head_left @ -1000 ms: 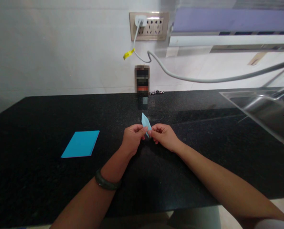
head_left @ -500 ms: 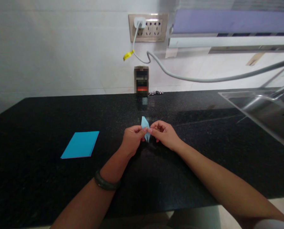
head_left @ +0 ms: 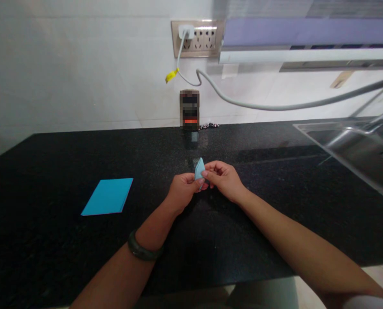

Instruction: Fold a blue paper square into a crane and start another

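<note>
A small piece of folded light-blue paper (head_left: 199, 170) is held between my two hands, its pointed end upward. My left hand (head_left: 183, 189) pinches its lower left part between thumb and fingers. At its right side, my right hand (head_left: 225, 179) grips the paper with the thumb on the near face. The fingers partly cover the lower end of the paper. To the left of my hands, a stack of bright blue paper squares (head_left: 108, 196) lies flat on the black countertop (head_left: 178, 266).
A phone-like device (head_left: 190, 109), blurred out, leans on the wall with a beaded strap (head_left: 209, 125) beside it. Above, a white cable (head_left: 258, 106) runs from the wall socket (head_left: 197, 38) to the right. A metal sink (head_left: 365, 150) is at the right.
The folded paper has turned in my hands, from a long diamond with both points showing to a shorter shape with its tip upward. Both hands have shifted slightly.
</note>
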`<state>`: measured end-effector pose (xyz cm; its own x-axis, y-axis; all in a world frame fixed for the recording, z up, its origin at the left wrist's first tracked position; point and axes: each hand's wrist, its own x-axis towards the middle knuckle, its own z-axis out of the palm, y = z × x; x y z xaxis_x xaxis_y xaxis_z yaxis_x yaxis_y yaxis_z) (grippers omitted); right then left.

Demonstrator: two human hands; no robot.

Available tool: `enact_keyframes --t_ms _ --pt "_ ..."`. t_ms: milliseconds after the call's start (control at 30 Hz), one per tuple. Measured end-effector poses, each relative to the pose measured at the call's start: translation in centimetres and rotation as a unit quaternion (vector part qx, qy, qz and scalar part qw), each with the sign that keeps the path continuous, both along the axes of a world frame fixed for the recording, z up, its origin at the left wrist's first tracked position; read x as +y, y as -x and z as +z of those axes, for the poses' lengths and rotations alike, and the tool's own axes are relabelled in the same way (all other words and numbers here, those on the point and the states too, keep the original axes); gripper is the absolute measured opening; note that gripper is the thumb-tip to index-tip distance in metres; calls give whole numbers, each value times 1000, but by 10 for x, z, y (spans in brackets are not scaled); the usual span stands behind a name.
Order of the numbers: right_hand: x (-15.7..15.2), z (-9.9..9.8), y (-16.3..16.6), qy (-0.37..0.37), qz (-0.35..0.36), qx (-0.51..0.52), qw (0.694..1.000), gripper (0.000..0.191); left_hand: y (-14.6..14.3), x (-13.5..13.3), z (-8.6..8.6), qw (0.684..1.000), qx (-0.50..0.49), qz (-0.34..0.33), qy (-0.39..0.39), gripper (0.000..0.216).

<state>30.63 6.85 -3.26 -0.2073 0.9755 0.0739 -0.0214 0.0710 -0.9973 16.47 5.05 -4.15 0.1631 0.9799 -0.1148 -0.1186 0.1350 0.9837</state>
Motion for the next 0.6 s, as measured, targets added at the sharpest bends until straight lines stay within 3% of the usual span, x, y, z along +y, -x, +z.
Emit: enact_keyframes --t_ms 200,433,600 --pt "0 1 -3 -2 22 -20 1000 26 2 0 -1 1000 12 -1 -13 22" --pt "4 -4 -7 50 65 72 994 25 2 0 3 997 -61 -25 37 31" --pt "4 -5 -7 47 60 46 996 23 2 1 2 996 -75 -30 39 34"
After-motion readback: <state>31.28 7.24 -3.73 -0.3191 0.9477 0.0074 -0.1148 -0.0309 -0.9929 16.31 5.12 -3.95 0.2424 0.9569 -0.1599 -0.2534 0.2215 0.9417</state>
